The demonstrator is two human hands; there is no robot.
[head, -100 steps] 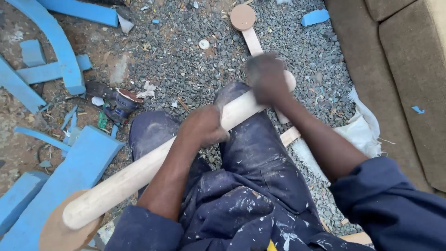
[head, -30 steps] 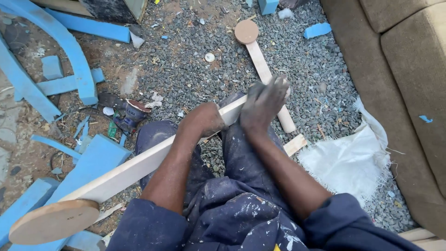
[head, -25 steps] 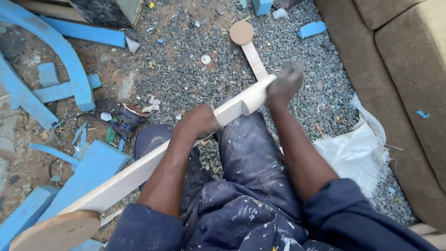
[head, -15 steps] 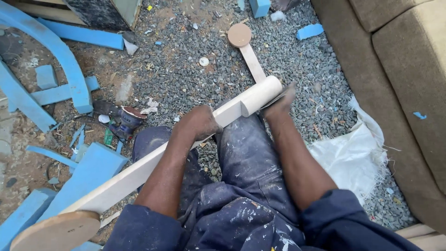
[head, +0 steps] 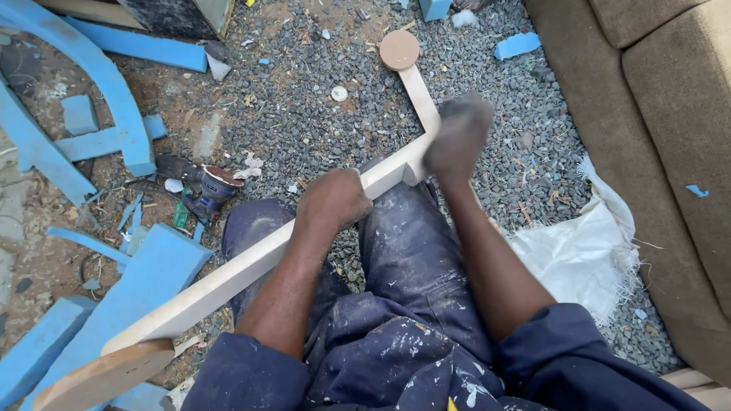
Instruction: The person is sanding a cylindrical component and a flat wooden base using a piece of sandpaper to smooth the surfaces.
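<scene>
Far left: curved blue-painted wood offcuts (head: 114, 129) scattered over dirt and grey gravel (head: 304, 114), rough and chipped. Centre: long pale wooden piece (head: 251, 262), smooth and flat-sided with a rounded disc end near left, propped aslant across the lap, probably for steadiness, left hand (head: 333, 199) clamped around it with fingers fully curled. Right: right hand (head: 459, 137), dusty and blurred, pressed at the piece's far end, grip impossible to tell; beyond, white woven sack (head: 579, 251) and brown sofa (head: 655, 114).
</scene>
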